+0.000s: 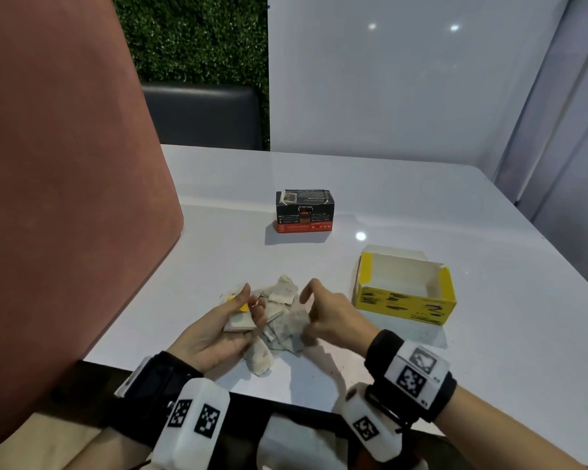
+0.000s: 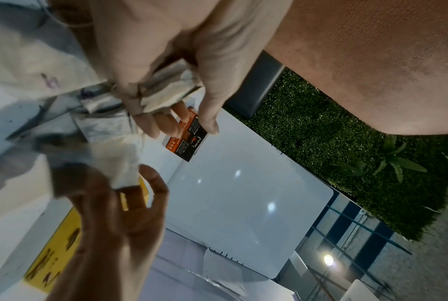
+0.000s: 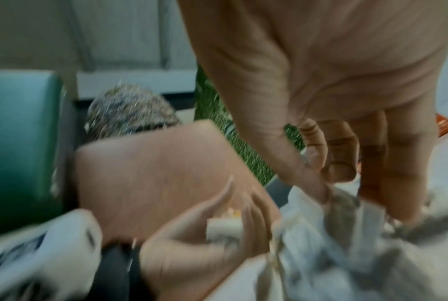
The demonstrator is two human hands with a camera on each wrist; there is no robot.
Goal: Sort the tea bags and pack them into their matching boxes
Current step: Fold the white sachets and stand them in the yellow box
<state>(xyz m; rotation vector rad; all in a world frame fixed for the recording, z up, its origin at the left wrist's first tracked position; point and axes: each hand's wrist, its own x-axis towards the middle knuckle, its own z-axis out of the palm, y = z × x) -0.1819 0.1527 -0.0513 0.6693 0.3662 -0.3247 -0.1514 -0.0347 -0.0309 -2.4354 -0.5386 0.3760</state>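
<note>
A loose pile of tea bags point(image 1: 280, 313) lies on the white tabletop point(image 1: 421, 205) near its front edge. The left hand point(image 1: 218, 330), palm up, holds a small stack of tea bags point(image 1: 239, 322) in curled fingers. The right hand point(image 1: 330, 317) pinches a grey tea bag point(image 1: 291, 325) at the pile. The open yellow box point(image 1: 403, 290) stands just right of the pile; the black and red box point(image 1: 304, 212) sits farther back.

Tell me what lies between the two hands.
In the head view, the loose pile of tea bags on the table fills the gap between the left hand and the right hand.
</note>
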